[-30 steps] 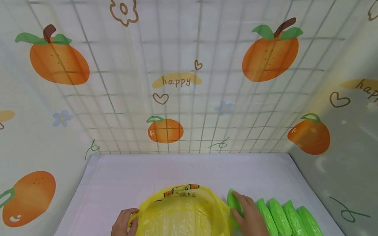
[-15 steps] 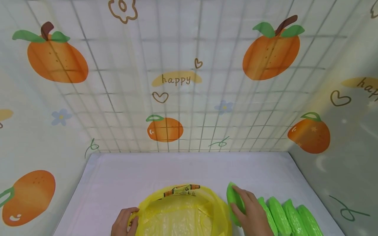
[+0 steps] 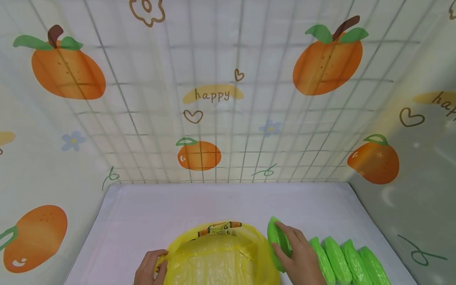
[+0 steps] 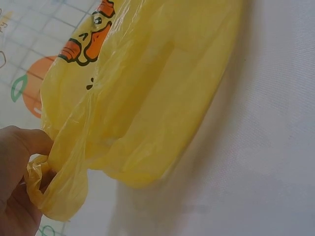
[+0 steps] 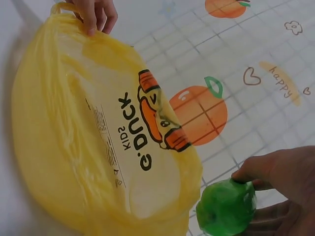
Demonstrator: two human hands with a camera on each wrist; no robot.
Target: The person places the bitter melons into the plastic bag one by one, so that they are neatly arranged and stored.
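A thin yellow plastic bag [image 3: 261, 257] with a duck print stands with its mouth spread wide. My left hand [image 3: 149, 269] grips the bag's handle at its left side; in the left wrist view the handle loop [image 4: 66, 191] is bunched between thumb and fingers. At the bag's right edge, my right hand [image 3: 303, 255] holds a long, glossy green piece with a pointed end [image 3: 273, 242], thumb on one side and fingers on the other. In the right wrist view its rounded end [image 5: 224, 209] sits close beside the bag wall. Its exact kind is unclear.
Several similar green pieces [image 3: 336, 261] lie side by side on the white table [image 3: 228, 202], right of my right hand. Behind the table rises a fabric wall [image 3: 246, 118] printed with oranges; side walls stand left and right.
My right hand has lifted the green piece slightly and brought it left to the bag's edge, away from the row. My left hand keeps its grip on the bag.
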